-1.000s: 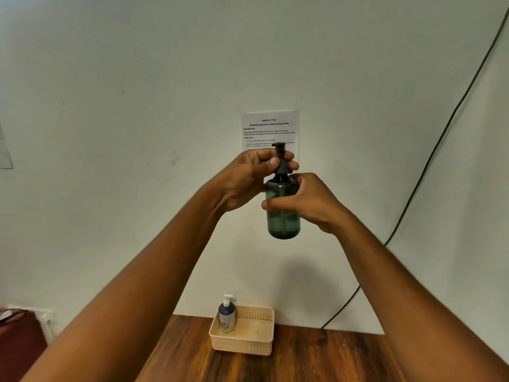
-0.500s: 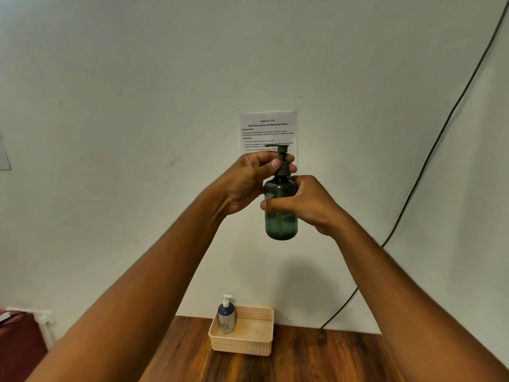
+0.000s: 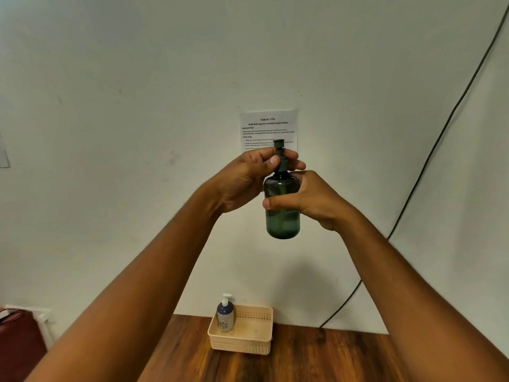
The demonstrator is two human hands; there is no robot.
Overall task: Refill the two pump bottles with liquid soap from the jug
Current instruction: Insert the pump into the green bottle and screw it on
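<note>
I have just one camera, worn on the person's head, and it looks forward at the wall with both raised arms close in front and the wooden table low at the bottom edge.

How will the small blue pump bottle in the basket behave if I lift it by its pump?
The blue pump bottle probably tips easily: it is tall, narrow and stands upright at the left end of the beige basket. Its body looks like rigid plastic, so likely stiff. Its fill level is not visible, so weight is uncertain.
</note>
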